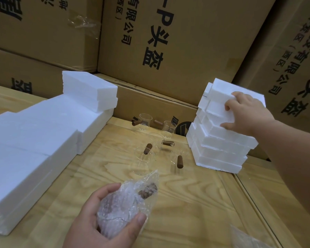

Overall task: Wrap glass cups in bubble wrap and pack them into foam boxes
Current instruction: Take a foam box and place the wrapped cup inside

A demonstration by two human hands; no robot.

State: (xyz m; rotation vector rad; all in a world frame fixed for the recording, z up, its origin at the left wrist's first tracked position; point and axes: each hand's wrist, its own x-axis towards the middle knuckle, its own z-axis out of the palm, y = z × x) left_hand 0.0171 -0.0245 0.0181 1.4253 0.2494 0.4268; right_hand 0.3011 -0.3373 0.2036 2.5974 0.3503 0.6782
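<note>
My left hand (104, 217) grips a glass cup wrapped in bubble wrap (127, 199) low over the wooden table; the cup's brown handle shows through the plastic. My right hand (243, 113) grasps the top foam box (220, 97) of a leaning stack of white foam boxes (220, 149) at the right, fingers on its upper edge and thumb lower on its front. Several bare glass cups with brown wooden handles (147, 153) stand between the hands in the middle of the table.
Long white foam slabs and boxes (43, 133) are piled along the left. Big printed cardboard cartons (177, 42) wall off the back and right. More bubble wrap (247, 238) lies at the bottom right. The wooden table (186, 203) spreads beneath.
</note>
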